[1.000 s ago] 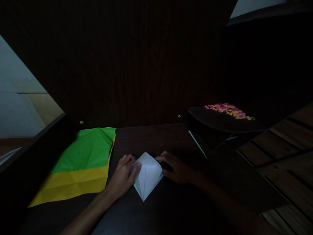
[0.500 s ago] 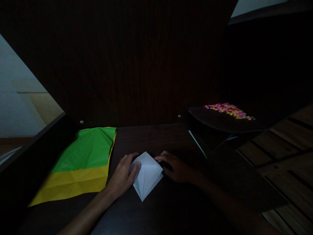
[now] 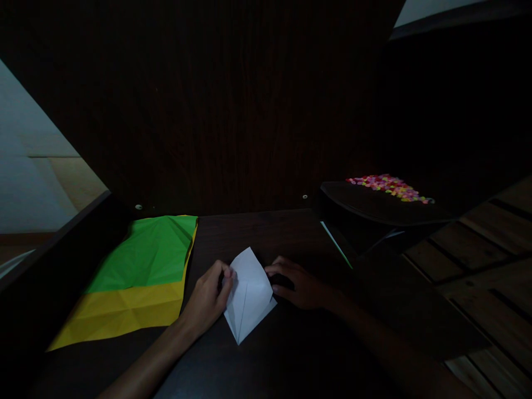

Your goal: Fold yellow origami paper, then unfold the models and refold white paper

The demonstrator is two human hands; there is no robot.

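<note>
A white folded sheet of paper (image 3: pixel 251 293), roughly kite-shaped with a crease down its lower half, lies on the dark tabletop (image 3: pixel 233 230) between my hands. Its upper layer is lifted and bends a little. My left hand (image 3: pixel 211 293) pinches the paper's left edge between thumb and curled fingers. At the opposite edge is my right hand (image 3: pixel 293 282), its fingers bent and the thumb apart from them. The right fingertips touch or nearly touch the paper's right side, and nothing shows between them.
Creased green paper (image 3: pixel 149 252) overlaps yellow paper (image 3: pixel 120 313) on the left. A thin pale green-and-white strip (image 3: pixel 336 244) lies to the right. Small colourful pieces (image 3: pixel 390 187) are heaped on a dark rounded shelf. A dark upright panel (image 3: pixel 224 111) rises behind the table.
My left thumb has come off the paper's face, and the left fingers now pinch its edge. The paper's top layer has lifted and bowed upward. My right hand has barely moved.
</note>
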